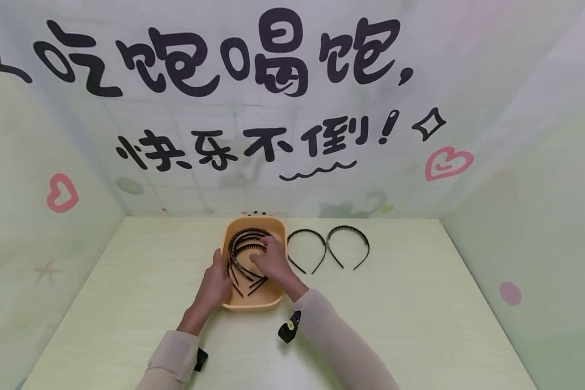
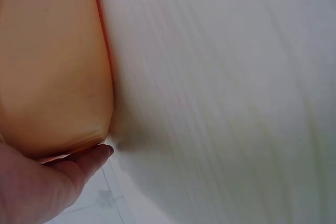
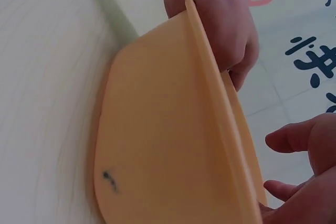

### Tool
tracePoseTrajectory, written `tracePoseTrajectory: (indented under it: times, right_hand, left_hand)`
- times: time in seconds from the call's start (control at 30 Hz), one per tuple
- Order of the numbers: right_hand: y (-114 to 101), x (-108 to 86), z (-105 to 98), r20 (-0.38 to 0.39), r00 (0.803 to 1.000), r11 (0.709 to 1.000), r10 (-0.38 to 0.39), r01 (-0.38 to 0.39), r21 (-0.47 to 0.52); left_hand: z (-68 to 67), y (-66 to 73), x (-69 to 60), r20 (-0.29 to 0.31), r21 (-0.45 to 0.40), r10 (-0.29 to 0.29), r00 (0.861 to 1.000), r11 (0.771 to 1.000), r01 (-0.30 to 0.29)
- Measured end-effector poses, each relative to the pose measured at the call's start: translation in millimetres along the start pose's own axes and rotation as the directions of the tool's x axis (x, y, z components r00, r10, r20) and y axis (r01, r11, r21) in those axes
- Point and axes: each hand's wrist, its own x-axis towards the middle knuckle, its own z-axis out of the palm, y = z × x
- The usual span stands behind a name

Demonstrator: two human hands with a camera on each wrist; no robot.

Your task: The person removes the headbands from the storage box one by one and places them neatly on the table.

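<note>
An orange plastic bin (image 1: 253,307) stands on the table with several black headbands (image 1: 244,265) lying overlapped inside it. My left hand (image 1: 215,283) grips the bin's left side; in the left wrist view its fingers (image 2: 94,161) lie along the bin's outer edge. My right hand (image 1: 274,262) reaches over the bin's right rim, above the headbands. In the right wrist view its thumb and a finger (image 3: 291,137) stand apart with nothing visible between them. The other right fingertips are hidden behind the bin wall.
Two more black headbands, a near one (image 1: 306,232) and a farther one (image 1: 347,228), lie side by side on the table right of the bin. The pale table (image 1: 395,325) meets a printed wall (image 1: 253,189) behind, with side walls left and right.
</note>
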Motion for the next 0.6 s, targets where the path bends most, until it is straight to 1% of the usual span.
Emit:
tracePoseTrajectory:
  times: [0.13,0.33,0.6]
  right_hand:
    - [-1.0,-3.8,1.7,-0.001,1.0,0.999,-0.015,0.015,-0.039]
    - [-2.6,-6.6,0.6,-0.009,1.0,0.998,-0.03,0.029,-0.048]
    - [-3.6,-4.4,0.3,0.021,1.0,0.99,-0.003,0.006,-0.143]
  left_hand:
    - [-0.3,-0.5,-1.0,0.007,-0.014,-0.002,1.0,1.0,0.002]
    - [1.5,-3.0,0.2,-0.002,-0.012,-0.005,1.0,1.0,0.005]
    - [1.5,-5.5,2.3,0.005,-0.02,-0.007,1.0,1.0,0.007]
